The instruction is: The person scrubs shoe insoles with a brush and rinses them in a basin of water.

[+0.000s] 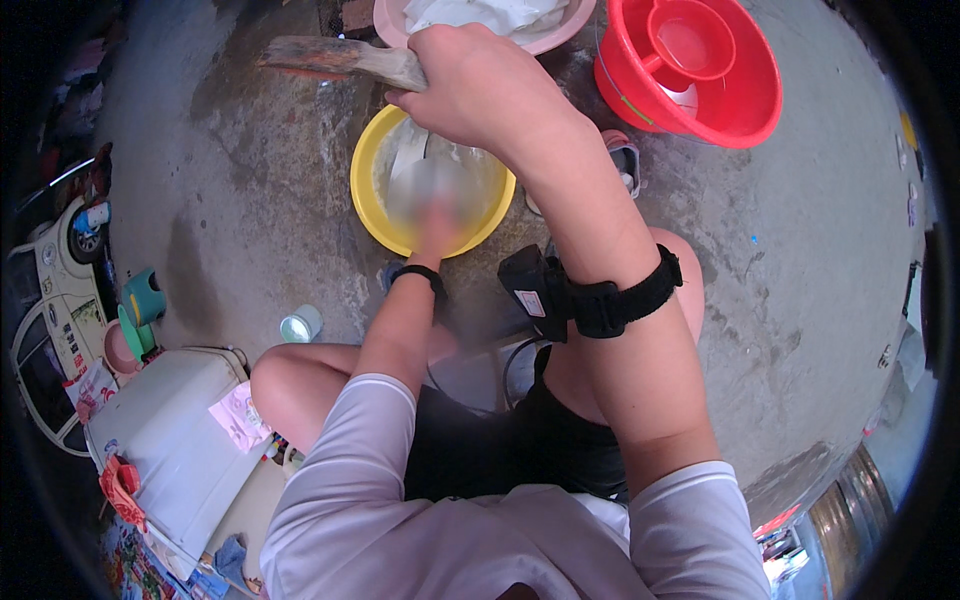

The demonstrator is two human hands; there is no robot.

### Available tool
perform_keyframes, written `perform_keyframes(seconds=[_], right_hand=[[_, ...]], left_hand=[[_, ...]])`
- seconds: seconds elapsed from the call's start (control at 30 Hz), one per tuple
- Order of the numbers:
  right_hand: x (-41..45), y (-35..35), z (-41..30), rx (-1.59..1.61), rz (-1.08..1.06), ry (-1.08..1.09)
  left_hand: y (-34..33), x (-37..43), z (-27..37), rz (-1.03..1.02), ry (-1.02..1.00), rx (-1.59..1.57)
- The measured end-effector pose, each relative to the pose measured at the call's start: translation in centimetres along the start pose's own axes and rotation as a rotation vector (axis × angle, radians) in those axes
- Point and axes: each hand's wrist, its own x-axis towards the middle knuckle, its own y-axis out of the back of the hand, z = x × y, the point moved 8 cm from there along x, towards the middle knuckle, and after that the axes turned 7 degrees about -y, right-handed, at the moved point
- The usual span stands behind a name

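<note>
Gripped in my right hand [480, 82] is a weathered piece of wood [337, 60], jutting out to the left above the far rim of a yellow plastic basin [360, 184]. Below that hand, a pale flat strip [409, 161] shows inside the basin; whether it joins the wood is hidden. My left hand [439, 217] reaches down over the basin's near rim into it. A blur covers its fingers and the middle of the basin, so what it touches cannot be made out. Whitish residue coats the basin's inner wall.
A pink basin [386, 19] with white material stands beyond. At the right is a red bucket [750, 120] holding a red dipper [694, 71]. A small cup-like container [301, 324] sits on the concrete floor [255, 262], left of my knee. Further left are a white lidded bin [172, 427] and a toy car [67, 322].
</note>
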Motion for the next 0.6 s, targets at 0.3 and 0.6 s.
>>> perform_keyframes(seconds=[0.3,0.6], right_hand=[[0.1,0.3,0.4,0.003,-0.006,-0.008],[0.4,0.5,0.6,0.050,-0.088,-0.016]], left_hand=[[-0.1,-1.0,-0.4,-0.164,0.112,0.021],[4.4,-1.1,-0.3,-0.143,-0.243,-0.150]])
